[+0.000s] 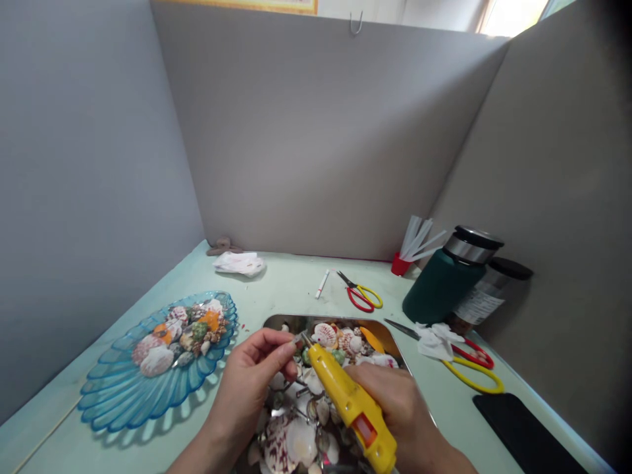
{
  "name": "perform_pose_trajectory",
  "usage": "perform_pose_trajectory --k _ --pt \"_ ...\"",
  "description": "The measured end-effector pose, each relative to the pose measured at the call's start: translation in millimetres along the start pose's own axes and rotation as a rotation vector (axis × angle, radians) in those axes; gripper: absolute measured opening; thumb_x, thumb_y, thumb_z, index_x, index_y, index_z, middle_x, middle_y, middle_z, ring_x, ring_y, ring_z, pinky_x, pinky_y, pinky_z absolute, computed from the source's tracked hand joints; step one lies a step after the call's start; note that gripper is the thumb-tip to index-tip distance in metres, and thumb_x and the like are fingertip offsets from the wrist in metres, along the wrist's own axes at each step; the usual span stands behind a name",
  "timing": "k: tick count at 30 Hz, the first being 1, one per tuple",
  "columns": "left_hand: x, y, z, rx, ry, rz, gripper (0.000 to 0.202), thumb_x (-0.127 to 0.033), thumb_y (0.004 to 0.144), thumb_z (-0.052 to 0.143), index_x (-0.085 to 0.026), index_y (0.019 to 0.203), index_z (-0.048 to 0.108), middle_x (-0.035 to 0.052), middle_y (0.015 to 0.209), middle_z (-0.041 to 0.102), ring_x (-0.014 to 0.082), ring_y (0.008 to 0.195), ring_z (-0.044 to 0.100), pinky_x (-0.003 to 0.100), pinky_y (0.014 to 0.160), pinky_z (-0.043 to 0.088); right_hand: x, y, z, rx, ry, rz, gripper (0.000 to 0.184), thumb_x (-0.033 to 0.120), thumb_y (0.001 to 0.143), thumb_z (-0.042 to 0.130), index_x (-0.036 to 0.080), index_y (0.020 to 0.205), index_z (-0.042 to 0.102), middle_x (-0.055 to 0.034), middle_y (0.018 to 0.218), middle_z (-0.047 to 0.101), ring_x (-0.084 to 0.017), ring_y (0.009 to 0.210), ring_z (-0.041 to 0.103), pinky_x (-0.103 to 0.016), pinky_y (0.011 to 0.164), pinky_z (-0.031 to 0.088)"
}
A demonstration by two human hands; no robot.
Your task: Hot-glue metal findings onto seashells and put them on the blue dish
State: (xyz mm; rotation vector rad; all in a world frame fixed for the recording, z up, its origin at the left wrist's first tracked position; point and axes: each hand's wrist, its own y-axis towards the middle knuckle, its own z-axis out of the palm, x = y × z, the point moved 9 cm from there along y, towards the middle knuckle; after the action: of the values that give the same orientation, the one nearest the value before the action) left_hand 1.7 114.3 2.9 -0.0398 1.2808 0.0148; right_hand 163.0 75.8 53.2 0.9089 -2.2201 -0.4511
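Between the thumb and fingertips of my left hand (257, 368) I pinch a small pale piece (298, 338), too little and blurred for me to name. The yellow glue gun (340, 388) is grasped in my right hand (395, 398), most of those fingers hidden by its body; its nozzle is right by the piece, whether touching I cannot tell. Both are above a shiny metal tray (402, 349), its near side cut off and its middle partly covered by my hands. In it lie ribbed, speckled and smooth shells (279, 444). To my left, a translucent blue dish (103, 395) with a scalloped, fluted rim holds more shells. On the right, crumpled white tissue (437, 340) covers part of some scissors (476, 376), and a matte green bottle (439, 286) partly hides a clear jar (481, 299).
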Motion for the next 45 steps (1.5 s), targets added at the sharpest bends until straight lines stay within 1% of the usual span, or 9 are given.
perform_pose_trajectory --k 5,12,17,20,26,32,37,41,45 --pt "0.4 0.1 -1.5 0.003 0.003 0.008 0.013 -0.026 0.074 0.069 -0.015 0.078 0.063 -0.0035 0.051 0.061 0.0072 0.051 0.053 0.017 0.055 0.041 -0.9 1.5 -1.0 0.001 0.010 0.025 0.017 0.030 0.081 0.052 0.017 0.071 0.057 0.0002 0.056 0.052 -0.012 0.049 0.046 -0.024 0.049 0.029" --pt "0.5 1.2 0.4 0.006 0.000 0.003 0.012 -0.025 0.074 0.069 -0.016 0.078 0.064 -0.0038 0.052 0.061 0.0066 0.051 0.053 0.016 0.055 0.041 -1.1 0.6 2.6 0.032 0.017 0.009 0.024 0.036 0.083 0.049 0.017 0.070 0.057 0.0003 0.056 0.050 -0.012 0.049 0.045 -0.024 0.049 0.028" --pt "0.3 0.2 -1.7 0.000 0.004 0.012 0.013 -0.027 0.073 0.070 -0.016 0.077 0.064 -0.0040 0.051 0.061 0.0065 0.050 0.053 0.016 0.053 0.041 -1.6 1.6 -1.3 -0.006 0.031 0.030 0.019 0.032 0.081 0.052 0.017 0.069 0.055 0.0002 0.057 0.051 -0.012 0.050 0.045 -0.023 0.049 0.030" --pt "-0.6 0.1 -1.7 -0.001 0.013 0.011 0.013 -0.027 0.072 0.070 -0.015 0.077 0.065 -0.0035 0.051 0.061 0.0066 0.050 0.053 0.016 0.053 0.041 -1.9 2.0 -2.6 -0.010 0.038 0.046 0.020 0.031 0.081 0.053 0.017 0.067 0.054 0.0006 0.056 0.051 -0.011 0.049 0.045 -0.023 0.049 0.030" --pt "-1.2 1.5 -0.9 -0.011 0.014 0.008 0.014 -0.026 0.071 0.071 -0.015 0.076 0.065 -0.0031 0.051 0.061 0.0065 0.050 0.054 0.016 0.053 0.041 1.1 0.0 1.9 0.036 0.036 -0.004 0.019 0.032 0.082 0.053 0.016 0.074 0.060 0.0004 0.056 0.052 -0.012 0.049 0.048 -0.023 0.049 0.030" --pt "-0.5 0.8 -1.6 -0.010 0.005 0.010 0.015 -0.027 0.071 0.071 -0.015 0.077 0.065 -0.0029 0.050 0.061 0.0070 0.050 0.053 0.016 0.053 0.041 -1.1 1.5 -3.9 -0.031 0.058 0.038 0.019 0.030 0.081 0.053 0.016 0.068 0.056 0.0009 0.056 0.051 -0.011 0.049 0.045 -0.022 0.048 0.029" --pt "0.4 0.2 -2.2 -0.002 0.010 0.008 0.014 -0.027 0.072 0.071 -0.015 0.077 0.065 -0.0030 0.052 0.062 0.0066 0.051 0.054 0.016 0.054 0.041 2.2 1.1 -0.4 0.011 0.029 -0.014 0.021 0.032 0.082 0.052 0.016 0.071 0.058 0.0008 0.055 0.051 -0.012 0.049 0.046 -0.023 0.048 0.029" --pt "3.6 2.7 -3.6 0.004 -0.055 -0.006 0.013 -0.026 0.072 0.071 -0.015 0.077 0.065 -0.0033 0.052 0.061 0.0060 0.050 0.052 0.015 0.054 0.041 -1.0 0.3 -2.1 -0.020 0.038 0.016 0.020 0.031 0.082 0.053 0.017 0.068 0.056 0.0009 0.056 0.051 -0.011 0.049 0.045 -0.023 0.048 0.029" --pt "11.2 5.8 -4.1 0.009 -0.202 -0.080 0.012 -0.025 0.072 0.071 -0.016 0.076 0.065 -0.0032 0.052 0.061 0.0054 0.049 0.052 0.014 0.052 0.040 -0.9 0.9 -3.9 -0.043 0.030 0.025 0.018 0.030 0.080 0.055 0.017 0.069 0.055 0.0006 0.057 0.052 -0.011 0.050 0.046 -0.023 0.048 0.029"
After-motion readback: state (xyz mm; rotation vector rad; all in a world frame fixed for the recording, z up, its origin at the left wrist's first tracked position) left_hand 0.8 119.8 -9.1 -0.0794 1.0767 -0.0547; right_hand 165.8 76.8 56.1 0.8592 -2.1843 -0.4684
